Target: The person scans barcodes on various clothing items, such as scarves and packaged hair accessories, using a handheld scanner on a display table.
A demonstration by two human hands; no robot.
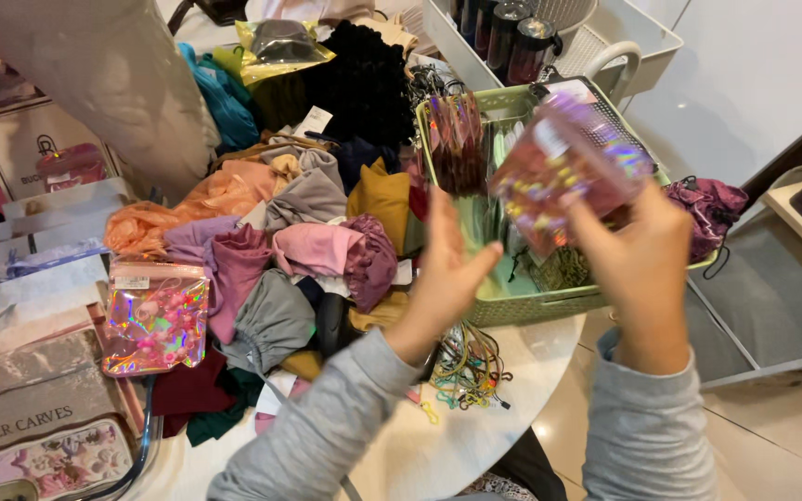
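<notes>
Holographic pink pouch [563, 172] w/ small colourful bits inside is sitting tilted in upper right of frame, blurred, pinched at its lower right edge, hanging above green plastic basket [531, 301] at centre right, on white table's edge.

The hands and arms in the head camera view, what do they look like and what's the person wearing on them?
Both are bare hands, with no gloves, rings or watch visible. The left hand and the right hand each come out of a long light grey sleeve of soft knit fabric, ending in a cuff at the wrist. The left sleeve and right sleeve are plain, with no visible print or markings.
</notes>
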